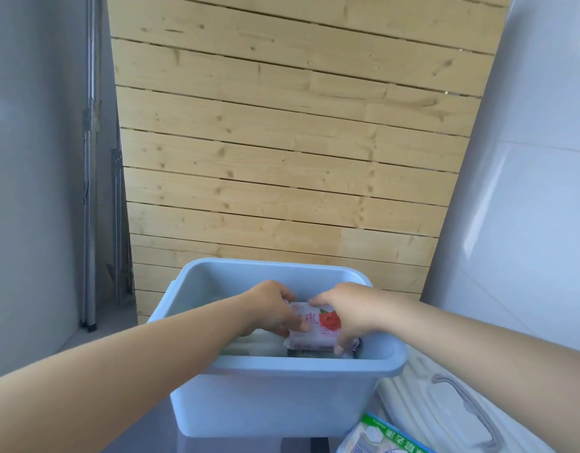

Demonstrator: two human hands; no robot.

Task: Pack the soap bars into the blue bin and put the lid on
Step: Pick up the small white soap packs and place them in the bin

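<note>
— While both hands are down inside the blue bin (269, 400), what exactly do they have?

— One wrapped soap bar (314, 323), white wrapper with a red rose printed on it. The left hand (275, 308) pinches its left end, thumb on the near edge and fingers curled over the far side. The right hand (350, 310) clamps the right end the same way, fingertips hooked under the lower corner. Both are closed on that one bar, neither is loose.

— And where does the bar sit?

— Inside the bin walls, below the rim, over pale wrapped packs (252, 346) already lying on the bottom. I can't tell whether it rests on them or hangs just above.

— So how should it go down?

— Flat, I'd say, label up, squared to the packs beneath so the layer stays level. Slide it against the right wall, then let the fingers out sideways rather than dragging the wrapper up with them. A tilted bar would likely waste room and could foul the lid.

— Where is the lid?

— The white ribbed lid (445, 413) with a grey handle lies just right of the bin, on the surface. Another soap pack (380, 436), green-edged, waits in front of it, outside the bin, so packing looks unfinished.
</note>
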